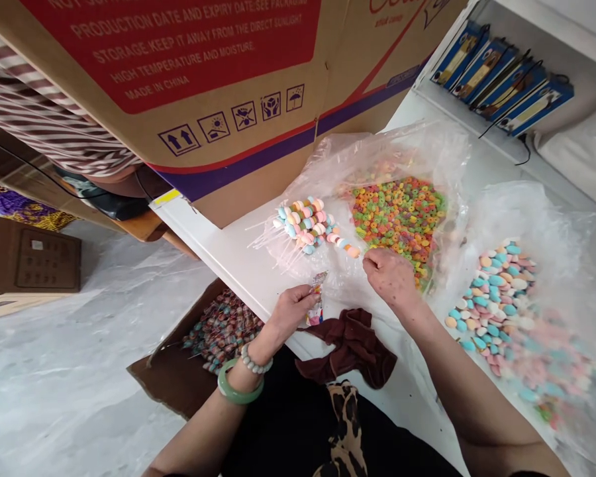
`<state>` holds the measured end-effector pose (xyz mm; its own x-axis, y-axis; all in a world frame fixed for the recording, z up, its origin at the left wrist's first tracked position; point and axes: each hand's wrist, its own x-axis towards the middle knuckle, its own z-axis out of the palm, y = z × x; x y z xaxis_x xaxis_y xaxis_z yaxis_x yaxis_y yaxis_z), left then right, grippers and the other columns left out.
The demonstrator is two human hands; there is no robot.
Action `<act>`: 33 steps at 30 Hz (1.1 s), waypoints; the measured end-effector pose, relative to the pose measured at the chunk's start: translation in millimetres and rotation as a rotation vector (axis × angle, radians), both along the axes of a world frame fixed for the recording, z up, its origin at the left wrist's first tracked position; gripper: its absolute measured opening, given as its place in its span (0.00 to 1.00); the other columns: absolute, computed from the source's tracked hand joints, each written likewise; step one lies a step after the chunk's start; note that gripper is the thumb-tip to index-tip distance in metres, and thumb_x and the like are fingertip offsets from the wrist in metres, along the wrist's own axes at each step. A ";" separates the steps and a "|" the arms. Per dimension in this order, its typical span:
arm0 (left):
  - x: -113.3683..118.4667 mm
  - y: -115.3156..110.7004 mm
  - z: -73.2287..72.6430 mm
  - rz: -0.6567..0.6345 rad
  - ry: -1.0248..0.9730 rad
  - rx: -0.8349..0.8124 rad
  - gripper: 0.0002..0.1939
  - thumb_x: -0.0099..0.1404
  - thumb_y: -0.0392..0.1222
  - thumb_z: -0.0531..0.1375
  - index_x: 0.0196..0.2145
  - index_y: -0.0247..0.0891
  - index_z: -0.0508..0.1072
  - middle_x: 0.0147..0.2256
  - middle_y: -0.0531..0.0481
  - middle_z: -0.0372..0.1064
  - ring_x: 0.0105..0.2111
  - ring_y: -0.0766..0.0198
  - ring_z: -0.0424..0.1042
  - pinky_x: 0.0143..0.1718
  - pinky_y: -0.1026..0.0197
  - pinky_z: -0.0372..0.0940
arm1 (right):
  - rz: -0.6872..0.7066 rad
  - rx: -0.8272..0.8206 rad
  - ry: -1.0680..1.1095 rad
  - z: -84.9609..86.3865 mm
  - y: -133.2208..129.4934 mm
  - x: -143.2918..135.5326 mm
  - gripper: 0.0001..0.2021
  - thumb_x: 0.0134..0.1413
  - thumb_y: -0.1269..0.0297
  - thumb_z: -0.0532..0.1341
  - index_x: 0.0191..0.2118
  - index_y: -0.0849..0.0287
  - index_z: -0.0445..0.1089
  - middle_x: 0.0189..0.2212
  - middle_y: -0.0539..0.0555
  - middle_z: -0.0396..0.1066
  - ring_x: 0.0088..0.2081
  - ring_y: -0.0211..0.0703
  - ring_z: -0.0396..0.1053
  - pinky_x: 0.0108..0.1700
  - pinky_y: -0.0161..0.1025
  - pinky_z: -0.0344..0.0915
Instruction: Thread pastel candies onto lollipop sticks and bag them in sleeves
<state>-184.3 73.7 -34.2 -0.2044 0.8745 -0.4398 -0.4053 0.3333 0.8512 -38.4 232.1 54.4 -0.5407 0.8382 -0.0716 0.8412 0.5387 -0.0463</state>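
My left hand [295,308] is closed on a small printed candy wrapper [316,305], held upright near the table's front edge. My right hand [391,275] is pinched at the end of a candy stick [345,245] threaded with pastel candies; the fingers hide the gripped end. That stick reaches back to a pile of similar candy sticks [302,222], whose white ends point left. Behind my right hand, a clear plastic bag [451,149] holds many small bright ring candies [400,212]. A crumpled dark brown cloth [352,344] lies below, between my forearms.
A large printed cardboard box [258,156] stands at the back left. Pastel candies [496,291] lie in clear plastic at the right. Beside the table, a low open carton [153,377] holds wrapped candies. Blue binders [501,76] fill a shelf; a person's striped sleeve [44,106] shows behind the box.
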 end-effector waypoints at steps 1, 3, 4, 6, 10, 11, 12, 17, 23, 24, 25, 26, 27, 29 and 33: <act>0.5 0.1 -1.1 0.000 0.005 0.000 0.20 0.50 0.57 0.66 0.21 0.36 0.69 0.19 0.55 0.58 0.23 0.67 0.59 0.24 0.64 0.55 | 0.004 -0.002 -0.005 -0.7 0.1 -0.5 0.12 0.54 0.67 0.51 0.26 0.58 0.70 0.27 0.53 0.71 0.30 0.42 0.63 0.28 0.37 0.43; 1.2 0.1 -3.3 0.000 0.020 0.003 0.20 0.50 0.57 0.66 0.21 0.36 0.69 0.19 0.55 0.58 0.23 0.67 0.58 0.24 0.64 0.55 | 0.002 -0.005 -0.026 -3.5 0.8 -2.2 0.13 0.54 0.67 0.51 0.26 0.58 0.70 0.27 0.54 0.71 0.30 0.42 0.63 0.27 0.37 0.43; 1.3 0.1 -4.4 -0.002 0.029 0.005 0.20 0.50 0.57 0.66 0.21 0.36 0.69 0.19 0.55 0.58 0.23 0.67 0.58 0.24 0.64 0.54 | 0.000 -0.004 -0.037 -5.1 1.4 -3.1 0.13 0.54 0.67 0.51 0.26 0.58 0.70 0.28 0.54 0.71 0.30 0.42 0.63 0.27 0.37 0.43; 1.2 -0.2 -6.3 -0.004 0.050 0.008 0.20 0.50 0.56 0.66 0.21 0.36 0.69 0.19 0.55 0.58 0.23 0.67 0.58 0.24 0.64 0.54 | 0.004 0.005 -0.050 -7.3 3.6 -4.8 0.13 0.54 0.67 0.51 0.26 0.58 0.71 0.28 0.54 0.72 0.29 0.41 0.63 0.27 0.37 0.43; 0.2 -0.9 -8.7 -0.007 0.089 0.004 0.19 0.51 0.55 0.65 0.21 0.36 0.68 0.19 0.55 0.56 0.23 0.68 0.56 0.24 0.65 0.52 | 0.068 -0.019 -0.085 -0.4 15.2 -8.8 0.13 0.55 0.67 0.51 0.26 0.58 0.71 0.28 0.54 0.72 0.29 0.41 0.63 0.27 0.37 0.44; 0.0 -1.1 -9.0 -0.009 0.098 0.002 0.18 0.51 0.55 0.65 0.20 0.36 0.68 0.19 0.55 0.56 0.23 0.68 0.55 0.23 0.65 0.52 | 0.089 -0.048 -0.100 4.4 20.4 -11.0 0.13 0.54 0.67 0.51 0.25 0.58 0.70 0.28 0.54 0.72 0.29 0.41 0.63 0.27 0.37 0.44; -0.2 -1.2 -9.4 -0.012 0.107 0.000 0.18 0.51 0.54 0.64 0.20 0.37 0.68 0.19 0.56 0.56 0.23 0.68 0.55 0.23 0.65 0.52 | 0.106 -0.086 -0.120 10.2 26.6 -14.1 0.12 0.53 0.68 0.52 0.24 0.58 0.70 0.27 0.53 0.71 0.29 0.41 0.62 0.27 0.37 0.45; -0.7 -1.4 -12.5 -0.020 0.167 0.006 0.16 0.53 0.52 0.63 0.21 0.37 0.69 0.20 0.55 0.57 0.24 0.67 0.55 0.24 0.65 0.52 | 0.125 -0.223 -0.214 41.3 62.1 -44.5 0.08 0.48 0.72 0.56 0.22 0.57 0.69 0.22 0.49 0.66 0.24 0.36 0.58 0.28 0.37 0.48; -1.1 -1.3 -15.7 -0.005 0.198 0.003 0.16 0.54 0.52 0.63 0.20 0.37 0.69 0.19 0.55 0.56 0.23 0.67 0.55 0.24 0.65 0.52 | 0.094 -0.202 -0.295 52.0 71.9 -87.6 0.03 0.46 0.71 0.62 0.26 0.59 0.73 0.24 0.53 0.68 0.24 0.38 0.60 0.29 0.37 0.52; -1.2 -1.4 -16.4 -0.001 0.194 0.002 0.16 0.53 0.52 0.63 0.20 0.37 0.69 0.19 0.55 0.56 0.23 0.67 0.55 0.24 0.65 0.52 | 0.094 -0.188 -0.305 51.4 69.7 -91.8 0.02 0.46 0.70 0.63 0.26 0.59 0.73 0.24 0.54 0.68 0.25 0.39 0.61 0.29 0.38 0.53; -1.2 -1.5 -17.2 0.003 0.190 0.002 0.16 0.53 0.52 0.63 0.20 0.37 0.69 0.19 0.55 0.56 0.23 0.67 0.55 0.24 0.64 0.52 | 0.096 -0.175 -0.313 50.5 67.3 -95.0 0.02 0.45 0.70 0.63 0.25 0.59 0.72 0.24 0.54 0.68 0.25 0.40 0.62 0.29 0.38 0.53; -1.1 -1.6 -18.1 0.007 0.187 0.002 0.15 0.53 0.51 0.63 0.20 0.37 0.69 0.19 0.55 0.57 0.23 0.67 0.56 0.24 0.64 0.52 | 0.099 -0.166 -0.318 49.6 65.1 -97.1 0.03 0.45 0.70 0.64 0.24 0.59 0.71 0.23 0.55 0.67 0.26 0.42 0.63 0.29 0.38 0.54; -0.9 -1.7 -19.0 0.011 0.187 0.003 0.15 0.53 0.51 0.64 0.20 0.37 0.69 0.19 0.55 0.57 0.23 0.67 0.56 0.24 0.64 0.52 | 0.101 -0.160 -0.322 48.7 63.5 -98.2 0.04 0.45 0.71 0.64 0.23 0.58 0.71 0.23 0.55 0.67 0.26 0.43 0.63 0.29 0.38 0.54; -0.1 -1.6 -20.3 0.015 0.187 0.004 0.15 0.53 0.51 0.64 0.20 0.37 0.69 0.19 0.55 0.58 0.23 0.67 0.57 0.24 0.64 0.53 | 0.105 -0.148 -0.327 47.0 62.1 -96.6 0.07 0.46 0.70 0.63 0.21 0.58 0.68 0.22 0.56 0.66 0.27 0.45 0.64 0.29 0.39 0.55; 3.0 -1.7 -17.5 0.040 0.125 0.003 0.15 0.52 0.51 0.65 0.21 0.37 0.71 0.20 0.54 0.62 0.24 0.66 0.61 0.25 0.64 0.56 | 0.146 -0.179 -0.253 39.1 62.0 -69.4 0.10 0.44 0.72 0.61 0.17 0.57 0.63 0.19 0.55 0.64 0.26 0.44 0.63 0.29 0.40 0.52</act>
